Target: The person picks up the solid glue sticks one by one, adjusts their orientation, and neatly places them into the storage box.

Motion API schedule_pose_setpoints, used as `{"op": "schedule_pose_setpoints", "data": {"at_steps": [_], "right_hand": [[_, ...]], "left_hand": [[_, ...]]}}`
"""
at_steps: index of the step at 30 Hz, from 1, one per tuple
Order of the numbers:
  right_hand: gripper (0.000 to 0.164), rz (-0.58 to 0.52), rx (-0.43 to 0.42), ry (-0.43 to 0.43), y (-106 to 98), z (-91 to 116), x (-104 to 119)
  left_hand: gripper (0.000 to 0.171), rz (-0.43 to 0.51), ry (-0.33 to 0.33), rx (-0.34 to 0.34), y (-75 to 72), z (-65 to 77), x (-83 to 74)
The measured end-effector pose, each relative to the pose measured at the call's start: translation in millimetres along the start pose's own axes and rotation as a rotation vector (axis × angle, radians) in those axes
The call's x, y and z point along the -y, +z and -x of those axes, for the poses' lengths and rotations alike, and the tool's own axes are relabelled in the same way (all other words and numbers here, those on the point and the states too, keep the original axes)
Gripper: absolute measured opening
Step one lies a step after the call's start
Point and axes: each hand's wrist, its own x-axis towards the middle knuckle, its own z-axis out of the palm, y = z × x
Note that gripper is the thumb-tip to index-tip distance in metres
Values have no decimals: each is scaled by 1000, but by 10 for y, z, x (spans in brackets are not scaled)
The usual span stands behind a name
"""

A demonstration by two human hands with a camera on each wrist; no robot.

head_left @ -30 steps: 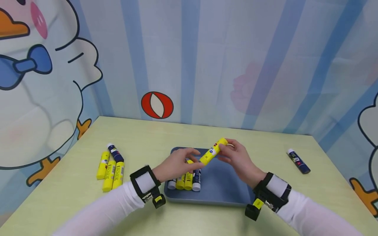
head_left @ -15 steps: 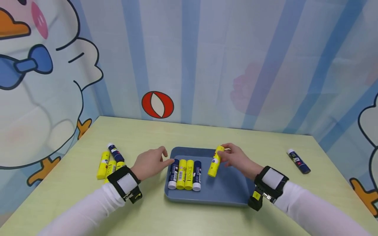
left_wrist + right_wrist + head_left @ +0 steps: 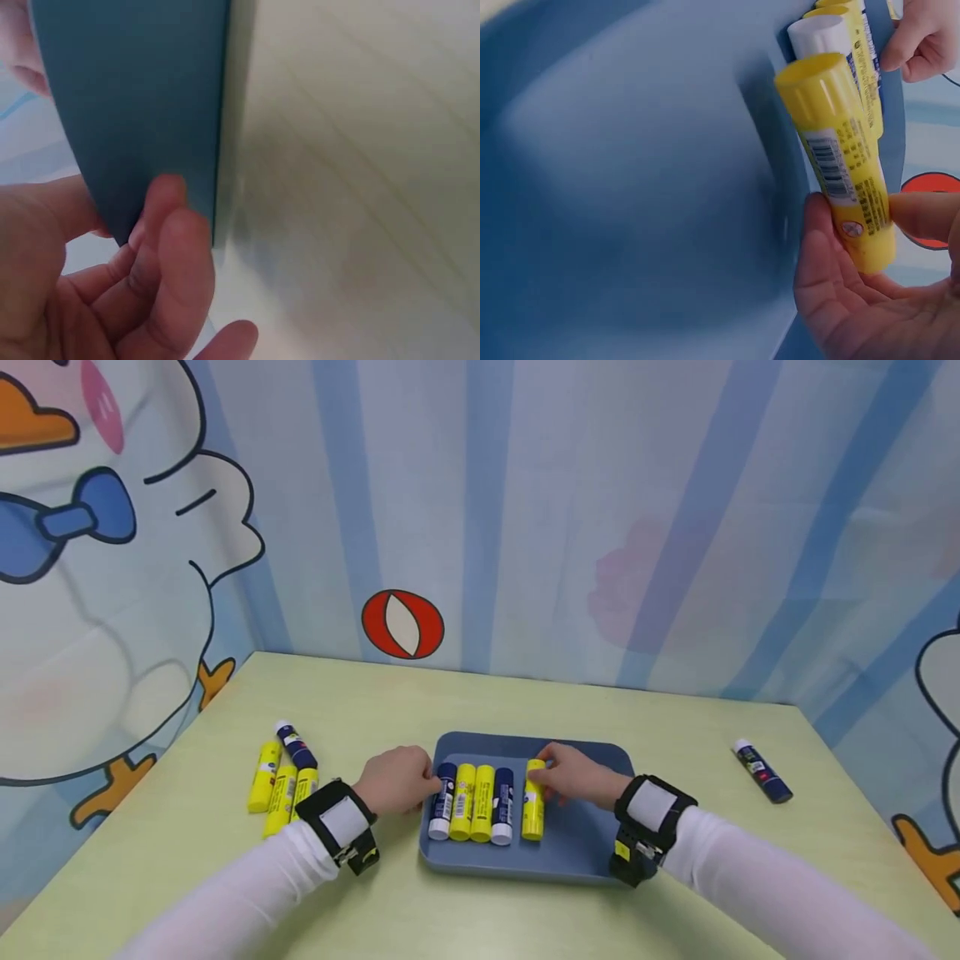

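Note:
My right hand [image 3: 576,775] pinches a yellow glue stick [image 3: 533,814] between thumb and fingers, low over the blue-grey tray [image 3: 577,847]. In the right wrist view that glue stick [image 3: 840,165] shows its barcode, with the fingers around one end. To its left in the tray lie a row of two yellow glue sticks [image 3: 472,802] between two navy ones with white caps [image 3: 502,806]. My left hand [image 3: 397,779] holds the tray's left edge; in the left wrist view its curled fingers [image 3: 180,262] press the outer wall and the thumb lies over the rim.
On the table at the left, several yellow glue sticks [image 3: 280,797] lie beside a navy one [image 3: 296,745]. A single navy glue stick [image 3: 762,771] lies at the far right. A printed curtain [image 3: 555,527] hangs behind the table.
Both hands were at the yellow glue stick at first. My left hand let go, moved left and took hold of the tray's edge; my right hand lowered the stick toward the row.

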Motion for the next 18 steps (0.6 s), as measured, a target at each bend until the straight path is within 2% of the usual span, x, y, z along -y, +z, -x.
{"op": "schedule_pose_setpoints", "data": {"at_steps": [12,18], "right_hand": [[31,154,45,70,81,-114,139],[29,190,69,71,95,-110,188]], "left_hand": [[34,-19,-41,19,-34,-14,-55],[34,-23,-51,24,-47,-10,-82]]}}
